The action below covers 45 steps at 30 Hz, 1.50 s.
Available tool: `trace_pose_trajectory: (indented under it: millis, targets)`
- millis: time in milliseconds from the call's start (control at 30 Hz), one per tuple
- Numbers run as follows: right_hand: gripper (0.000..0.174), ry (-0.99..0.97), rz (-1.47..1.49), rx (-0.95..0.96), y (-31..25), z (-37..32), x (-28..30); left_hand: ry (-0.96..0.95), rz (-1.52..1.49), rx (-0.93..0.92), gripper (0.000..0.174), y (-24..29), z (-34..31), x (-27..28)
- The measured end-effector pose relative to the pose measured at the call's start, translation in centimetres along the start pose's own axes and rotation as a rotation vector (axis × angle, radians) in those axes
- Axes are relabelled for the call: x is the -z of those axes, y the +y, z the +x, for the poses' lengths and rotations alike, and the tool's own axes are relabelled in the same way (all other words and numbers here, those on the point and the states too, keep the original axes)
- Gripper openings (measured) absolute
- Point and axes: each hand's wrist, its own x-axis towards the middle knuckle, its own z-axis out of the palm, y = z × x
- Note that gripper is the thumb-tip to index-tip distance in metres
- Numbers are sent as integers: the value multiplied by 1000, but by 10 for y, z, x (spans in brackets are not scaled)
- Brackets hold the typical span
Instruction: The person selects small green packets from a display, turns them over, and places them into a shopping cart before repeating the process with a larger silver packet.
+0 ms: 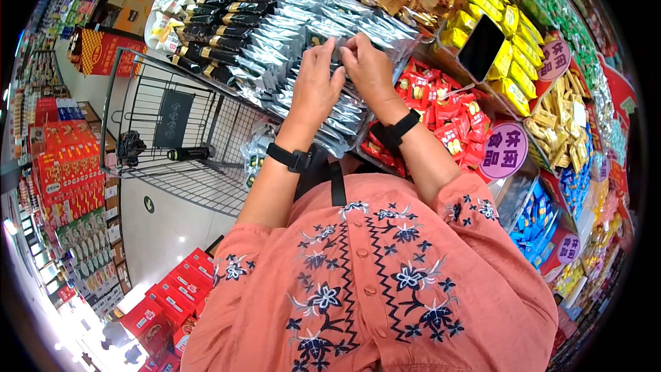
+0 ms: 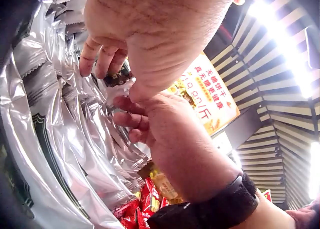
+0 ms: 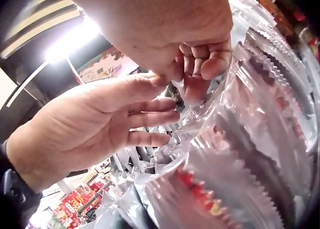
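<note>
Both hands work close together over a bin of silver snack packets (image 1: 275, 48) in the head view. My left hand (image 1: 317, 86) reaches in from the left, and a packet with a dark printed face (image 2: 118, 78) shows at its fingertips in the left wrist view. From the other side, my right hand (image 1: 372, 72) has its fingers curled at the same packet's edge. The right wrist view has the left hand's thumb (image 3: 135, 88) meeting the right hand's fingertips (image 3: 200, 63), with the packet partly hidden between them. Silver packets stand in upright rows around both hands.
Black packets (image 1: 231, 24) lie left of the silver ones, red packets (image 1: 447, 117) to the right. A dark-screened device (image 1: 480, 48) stands by the yellow packets (image 1: 513, 62). A wire shopping cart (image 1: 186, 117) is at the left. Red boxes (image 1: 169, 303) are stacked low at the left.
</note>
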Motion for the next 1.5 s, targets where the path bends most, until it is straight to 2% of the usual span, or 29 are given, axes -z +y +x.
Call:
trace_pose_trajectory:
  millis: [167,467,500,600,700,800,867,900,933,1033,1067,1133,1200,1233,1333,1433,1467,1500]
  targets:
    - [18,-13,-13,9,1,-1,0,-13,4,14,65,-3,-1,0]
    - [15,-29,253,-55,-3,-5,21,20,-29,8,57,6,-6,12]
    - [15,-89,362,-163,-11,-4,28,33,-37,4,56,8,-8,18]
    - [13,-193,603,-260,-27,-4,40,60,-80,81,44,20,-21,46]
    - [17,-323,645,-181,-43,-13,43,228,-81,101,29,-3,-49,71]
    - [21,-569,678,-211,-65,-29,34,323,-329,465,21,-50,-93,96]
    - [25,-706,642,-71,-70,-43,16,420,-423,634,19,-95,-129,110]
    - [29,-793,611,-32,-81,-48,15,449,-372,681,20,-127,-154,114]
    - [32,-871,526,-9,-94,-51,15,474,-423,815,21,-139,-169,122]
    - [34,-1011,550,31,-103,-69,-11,403,-329,996,27,-207,-232,124]
    - [32,-1083,576,-59,-108,-74,-18,351,-314,1054,29,-221,-248,121]
    - [31,-1060,485,112,-106,-86,-38,224,-251,1159,31,-248,-278,104]
    - [31,-1128,407,112,-103,-92,-52,67,-157,1252,34,-277,-309,79]
    - [32,-1144,372,126,-101,-96,-60,-56,-67,1164,38,-283,-316,73]
    - [33,-1152,276,190,-88,-107,-77,-200,10,1129,42,-290,-332,48]
    - [36,-1212,225,129,-86,-112,-84,-409,85,1103,47,-304,-331,20]
    - [37,-1227,220,101,-85,-114,-85,-324,81,1056,58,-304,-335,7]
    - [39,-1237,229,81,-84,-117,-87,-379,129,1038,62,-304,-334,-2]
